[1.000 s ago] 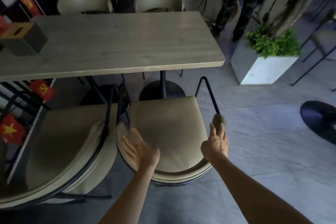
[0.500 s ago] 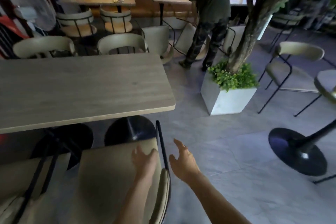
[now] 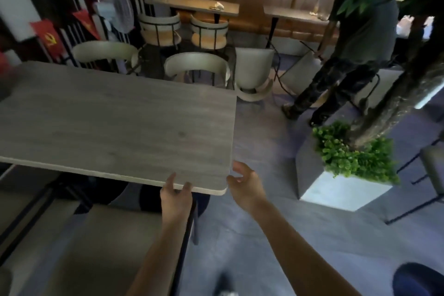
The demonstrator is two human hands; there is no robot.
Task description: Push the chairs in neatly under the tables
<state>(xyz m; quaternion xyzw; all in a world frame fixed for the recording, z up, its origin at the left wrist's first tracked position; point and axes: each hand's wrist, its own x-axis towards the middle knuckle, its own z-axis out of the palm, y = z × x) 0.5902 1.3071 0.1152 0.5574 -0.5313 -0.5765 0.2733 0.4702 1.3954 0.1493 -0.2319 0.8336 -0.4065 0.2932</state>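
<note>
A grey wooden table point(image 3: 115, 125) fills the left middle of the head view. Below its near edge stands a beige padded chair point(image 3: 105, 243) with a black metal frame, its seat partly under the tabletop. My left hand point(image 3: 176, 196) hovers at the table's near edge above the chair's right side, fingers apart, holding nothing. My right hand point(image 3: 245, 186) is open just off the table's near right corner, empty. Two more beige chairs point(image 3: 197, 65) stand pushed in at the table's far side.
A white square planter point(image 3: 336, 190) with green foliage and a tree trunk stands right of the table. A person point(image 3: 348, 55) stands behind it near a tilted chair point(image 3: 254, 72). A fan point(image 3: 120, 9) and more tables sit at the back. A dark round table base point(image 3: 418, 281) lies at bottom right.
My view has lifted and turned right. Both hands left the chair and rose to the table's near right corner. The chair sits further under the table than a second ago.
</note>
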